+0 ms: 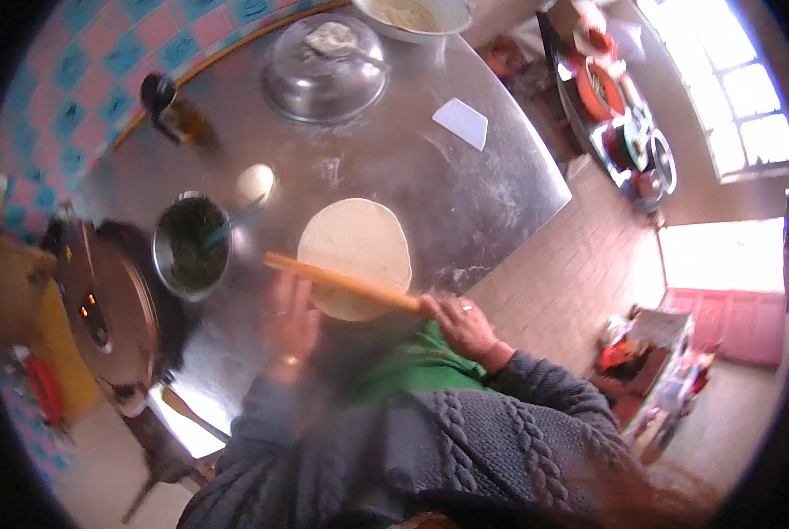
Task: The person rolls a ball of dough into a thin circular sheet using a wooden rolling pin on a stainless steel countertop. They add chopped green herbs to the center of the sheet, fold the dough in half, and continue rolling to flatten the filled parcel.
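Note:
A wooden rolling pin (351, 284) lies slantwise across the lower part of a thin round sheet of dough (354, 241) on the metal tabletop (394, 159). My right hand (460, 324), with a ring on one finger, is closed around the pin's right end. Near the other end, my left hand (295, 321) holds the pin with its fingers against the wood; motion blurs this hand. Up and left of the sheet sits a pale ball of dough (255, 184). Beside it stands a metal bowl (158, 254) of chopped greens with a bluish utensil handle (239, 221) sticking out.
Left of the bowl is a round electric griddle (126, 330) with lit indicator lights. Toward the back are a bottle of yellowish liquid (192, 122), an upturned metal basin (321, 86), a white bowl of flour (457, 20) and a white dough scraper (462, 122). The table's right edge borders tiled floor.

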`<state>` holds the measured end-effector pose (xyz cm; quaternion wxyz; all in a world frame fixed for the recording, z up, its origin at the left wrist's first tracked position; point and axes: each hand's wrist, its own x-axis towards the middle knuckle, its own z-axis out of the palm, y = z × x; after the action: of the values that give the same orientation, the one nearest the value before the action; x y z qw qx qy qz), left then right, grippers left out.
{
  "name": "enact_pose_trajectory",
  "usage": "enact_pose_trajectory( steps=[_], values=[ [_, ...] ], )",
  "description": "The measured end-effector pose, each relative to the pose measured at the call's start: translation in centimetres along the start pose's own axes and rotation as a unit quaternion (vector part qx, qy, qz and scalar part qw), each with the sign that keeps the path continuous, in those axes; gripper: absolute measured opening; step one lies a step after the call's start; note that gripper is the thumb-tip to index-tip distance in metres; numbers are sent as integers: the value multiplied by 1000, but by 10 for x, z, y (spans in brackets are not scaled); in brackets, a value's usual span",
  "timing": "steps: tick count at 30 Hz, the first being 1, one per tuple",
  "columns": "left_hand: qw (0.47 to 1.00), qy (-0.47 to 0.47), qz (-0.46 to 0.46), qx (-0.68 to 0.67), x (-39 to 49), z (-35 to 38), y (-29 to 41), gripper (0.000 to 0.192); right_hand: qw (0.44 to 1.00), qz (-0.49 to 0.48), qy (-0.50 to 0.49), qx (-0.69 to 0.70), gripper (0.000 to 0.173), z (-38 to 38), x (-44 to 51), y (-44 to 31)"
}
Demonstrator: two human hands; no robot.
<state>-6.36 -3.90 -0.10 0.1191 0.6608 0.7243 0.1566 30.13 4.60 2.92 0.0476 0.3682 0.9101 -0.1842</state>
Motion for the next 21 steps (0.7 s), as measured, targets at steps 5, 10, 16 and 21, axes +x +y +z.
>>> enact_pose_trajectory(
  steps=[5,10,16,21],
  values=[
    [984,51,-134,106,-131,-37,-39,59,988,34,-35,147,49,-12,-28,-37],
    [979,94,-167,77,-139,-33,-83,58,966,165,109,168,48,-26,-71,-73],
    [984,90,-142,60,-136,-37,-112,59,940,125,230,218,50,38,-37,-92],
    [987,114,-82,74,-129,-42,-127,56,930,170,245,215,53,57,-50,-91]
  ],
)
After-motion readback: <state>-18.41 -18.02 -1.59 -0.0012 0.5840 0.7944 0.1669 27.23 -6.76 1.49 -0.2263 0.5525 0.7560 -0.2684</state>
